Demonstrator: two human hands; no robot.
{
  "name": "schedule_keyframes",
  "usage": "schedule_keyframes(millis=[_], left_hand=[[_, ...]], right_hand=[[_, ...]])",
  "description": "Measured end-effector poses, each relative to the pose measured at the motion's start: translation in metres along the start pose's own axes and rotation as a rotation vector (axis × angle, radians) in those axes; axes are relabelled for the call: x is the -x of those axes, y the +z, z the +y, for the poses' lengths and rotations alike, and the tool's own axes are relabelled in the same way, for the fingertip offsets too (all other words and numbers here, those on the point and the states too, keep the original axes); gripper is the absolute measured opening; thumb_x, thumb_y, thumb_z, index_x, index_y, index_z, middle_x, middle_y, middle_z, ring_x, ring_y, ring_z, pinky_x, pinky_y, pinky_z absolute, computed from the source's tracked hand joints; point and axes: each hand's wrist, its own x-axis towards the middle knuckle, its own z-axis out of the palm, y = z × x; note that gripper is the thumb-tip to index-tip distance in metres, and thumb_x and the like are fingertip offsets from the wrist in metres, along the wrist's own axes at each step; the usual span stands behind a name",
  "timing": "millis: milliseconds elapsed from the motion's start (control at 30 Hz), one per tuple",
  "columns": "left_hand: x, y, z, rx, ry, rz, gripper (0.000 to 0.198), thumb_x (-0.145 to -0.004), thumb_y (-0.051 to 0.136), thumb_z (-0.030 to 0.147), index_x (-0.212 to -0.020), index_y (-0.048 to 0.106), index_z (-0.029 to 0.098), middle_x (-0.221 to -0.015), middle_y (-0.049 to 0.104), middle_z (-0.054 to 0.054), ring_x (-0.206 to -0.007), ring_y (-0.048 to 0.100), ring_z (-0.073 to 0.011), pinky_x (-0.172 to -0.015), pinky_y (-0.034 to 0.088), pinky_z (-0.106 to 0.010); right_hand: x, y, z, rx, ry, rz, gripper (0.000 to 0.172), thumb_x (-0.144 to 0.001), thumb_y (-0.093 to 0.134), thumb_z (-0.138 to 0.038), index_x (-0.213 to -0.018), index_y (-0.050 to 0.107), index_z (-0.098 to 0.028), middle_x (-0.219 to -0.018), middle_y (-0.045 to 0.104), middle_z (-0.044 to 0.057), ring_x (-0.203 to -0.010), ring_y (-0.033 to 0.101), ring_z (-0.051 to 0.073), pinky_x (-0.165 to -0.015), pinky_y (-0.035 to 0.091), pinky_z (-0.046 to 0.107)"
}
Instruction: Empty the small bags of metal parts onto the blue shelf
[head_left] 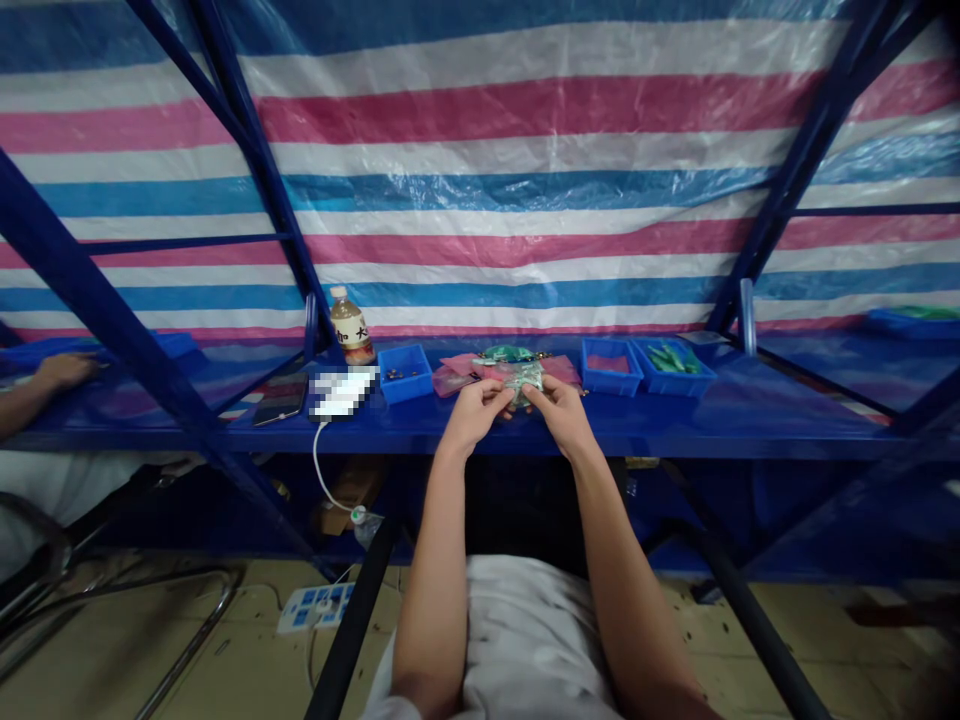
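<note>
Between my two hands, above the front of the blue shelf, is a small clear plastic bag [524, 379] with a greenish look; its contents are too small to make out. My left hand [480, 410] pinches the bag's left side, thumb against fingers. On the other side, my right hand [556, 408] grips it the same way. Just behind lie pink plastic bags [457, 366] and a green bag [504, 354], with small brass-coloured bits beside them.
Left of my hands stand a blue bin [406, 374] with small parts, a drink bottle [352, 328] and a phone [280, 399]. To the right are a bin of pink bags [611, 367] and a bin of green bags [673, 368]. Another person's hand [67, 371] rests far left.
</note>
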Motion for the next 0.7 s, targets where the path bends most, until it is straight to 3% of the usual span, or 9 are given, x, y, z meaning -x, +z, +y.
schedule_keyframes(millis=[133,467,600,700], left_hand=[[0.0006,-0.0008,-0.0008,-0.038,0.055,0.040,0.034,-0.077,0.075,0.044,-0.080,0.064,0.012,-0.072,0.065,-0.003,-0.066,0.062,-0.0141,-0.063,0.053,-0.026],[0.0012,-0.0025,-0.0006,-0.148,0.121,0.042,0.030,-0.083,0.068,0.043,-0.082,0.062,0.014,-0.072,0.061,-0.002,-0.062,0.057,-0.0131,-0.061,0.048,-0.025],[0.0006,-0.0001,-0.0056,-0.305,0.136,0.118,0.023,-0.087,0.062,0.037,-0.080,0.056,0.016,-0.066,0.054,0.002,-0.058,0.051,-0.0106,-0.057,0.041,-0.022],[0.0002,0.0018,-0.0082,-0.296,0.131,0.145,0.022,-0.089,0.059,0.038,-0.082,0.054,0.017,-0.065,0.055,0.002,-0.058,0.051,-0.0104,-0.056,0.039,-0.021]], right_hand=[[0.0007,-0.0004,0.0003,0.015,0.005,-0.006,0.035,-0.080,0.068,-0.052,-0.094,0.070,-0.020,-0.090,0.069,0.005,-0.075,0.057,0.018,-0.066,0.047,0.030],[0.0006,-0.0003,-0.0009,-0.047,0.020,0.044,0.034,-0.075,0.074,-0.051,-0.089,0.069,-0.020,-0.082,0.067,0.003,-0.071,0.056,0.016,-0.063,0.049,0.030],[0.0001,-0.0001,0.0013,-0.048,0.045,0.019,0.035,-0.074,0.074,-0.051,-0.089,0.069,-0.020,-0.082,0.067,0.003,-0.074,0.059,0.017,-0.061,0.049,0.028],[-0.0003,-0.0005,0.0037,-0.099,0.053,0.013,0.034,-0.073,0.077,-0.048,-0.089,0.069,-0.019,-0.081,0.067,0.003,-0.072,0.060,0.016,-0.061,0.048,0.027]])
